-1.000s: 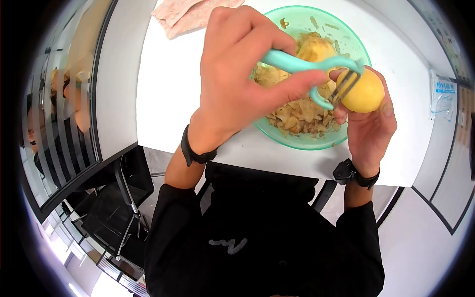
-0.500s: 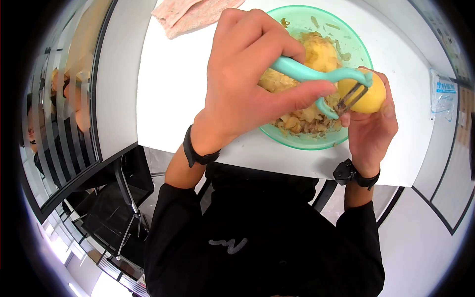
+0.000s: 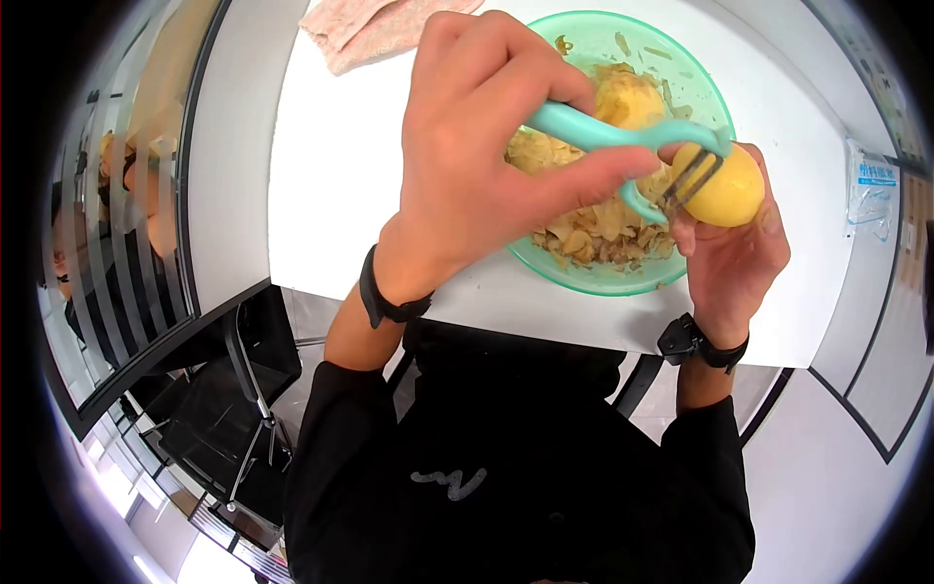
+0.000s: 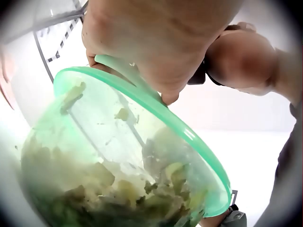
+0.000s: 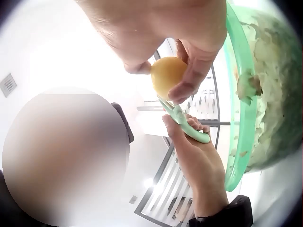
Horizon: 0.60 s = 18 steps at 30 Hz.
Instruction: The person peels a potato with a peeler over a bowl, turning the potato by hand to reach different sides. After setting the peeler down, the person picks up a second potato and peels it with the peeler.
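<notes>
In the head view, my left hand [image 3: 472, 161] grips the teal handle of a Y-shaped peeler [image 3: 579, 127]. The peeler's metal blade lies against the left side of a yellow peeled potato [image 3: 735, 190]. Fingers of my right hand [image 3: 735, 273] hold that potato from below and behind. Beneath both hands stands a translucent green bowl [image 3: 699, 88] with many peelings [image 3: 603, 234] and another pale potato [image 3: 628, 99]. From the right wrist view, the potato [image 5: 168, 78] is pinched between thumb and fingers, the peeler [image 5: 189, 127] just below it.
A folded pink cloth [image 3: 370, 34] lies at the back left of the white table [image 3: 331, 185]. To the right is a clear plastic packet [image 3: 871, 185] with blue print. A black chair [image 3: 219, 419] stands left of the person, beyond the table.
The peeler first shifted right and down along the potato, then slightly back up and left. The potato and right hand have moved a little to the right and down.
</notes>
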Each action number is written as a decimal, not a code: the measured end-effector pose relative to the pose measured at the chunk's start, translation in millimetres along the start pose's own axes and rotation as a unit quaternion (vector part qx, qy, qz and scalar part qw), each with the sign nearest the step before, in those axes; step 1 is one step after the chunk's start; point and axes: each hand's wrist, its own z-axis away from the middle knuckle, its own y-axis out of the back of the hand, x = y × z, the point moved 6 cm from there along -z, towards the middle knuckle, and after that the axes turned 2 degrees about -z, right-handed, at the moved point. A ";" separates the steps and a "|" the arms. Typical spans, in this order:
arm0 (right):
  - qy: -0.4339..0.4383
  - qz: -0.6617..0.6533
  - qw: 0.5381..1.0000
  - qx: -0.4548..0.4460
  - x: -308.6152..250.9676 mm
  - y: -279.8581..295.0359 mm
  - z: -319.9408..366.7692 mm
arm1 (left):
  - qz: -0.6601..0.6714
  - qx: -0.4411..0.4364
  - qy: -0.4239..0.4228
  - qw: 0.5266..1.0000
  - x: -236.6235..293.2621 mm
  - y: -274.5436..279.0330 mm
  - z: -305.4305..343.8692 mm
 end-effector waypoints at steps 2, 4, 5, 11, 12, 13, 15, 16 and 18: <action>-0.007 0.006 1.000 0.017 -1.0 -2.8 0.9 | 0.016 -0.003 0.005 1.000 3.5 -1.6 -0.6; -0.016 0.016 1.000 0.021 1.7 0.3 2.2 | 0.014 -0.009 0.008 1.000 6.1 -3.2 -0.4; -0.015 0.014 1.000 0.011 2.9 2.1 1.9 | 0.006 -0.010 0.012 1.000 5.1 -3.1 -0.2; -0.008 -0.013 1.000 -0.004 -0.9 -4.4 -1.1 | -0.006 -0.004 0.002 1.000 -1.3 -1.4 0.8; -0.009 -0.012 1.000 0.003 -1.9 -5.1 -0.9 | 0.012 -0.003 0.013 1.000 2.5 -3.1 0.1; -0.011 -0.008 1.000 0.003 -1.9 -3.7 -0.7 | 0.031 -0.002 0.025 0.999 3.8 -4.0 0.0; -0.009 -0.008 1.000 -0.008 -0.9 -1.2 -0.6 | 0.021 -0.006 0.038 0.999 1.8 -4.3 0.8; -0.005 -0.013 1.000 -0.018 0.6 0.4 -1.3 | 0.016 -0.009 0.044 0.999 0.5 -4.8 0.8; 0.000 -0.019 0.999 -0.032 1.8 2.3 -1.7 | -0.002 -0.002 0.029 1.000 -2.6 -3.7 0.3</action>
